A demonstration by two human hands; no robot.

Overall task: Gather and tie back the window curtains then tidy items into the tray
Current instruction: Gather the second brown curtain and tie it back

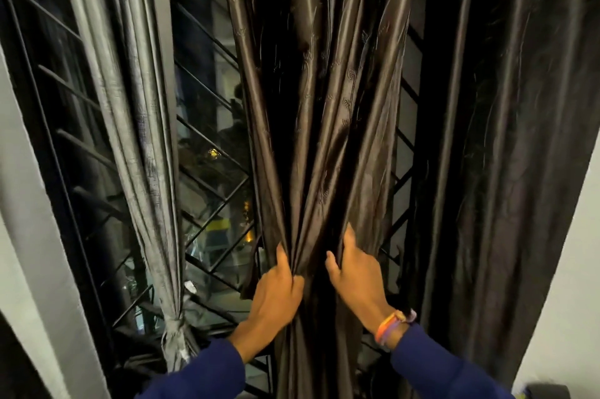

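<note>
Head view: grey curtain (143,151) at left is already knotted low down, so that one's done. Brown curtain (311,106) mid-window is bunched w/ both hands but not yet tied; dark curtain (506,138) at right hangs loose. Tray isn't in view, so tidying looks untouched. Left hand (276,294) is clamped on the gathered folds, fingers curled in. Right hand (354,278) grips the bunch's right side, thumb up, bands on wrist. Both forearms reach up and fwd.
</note>
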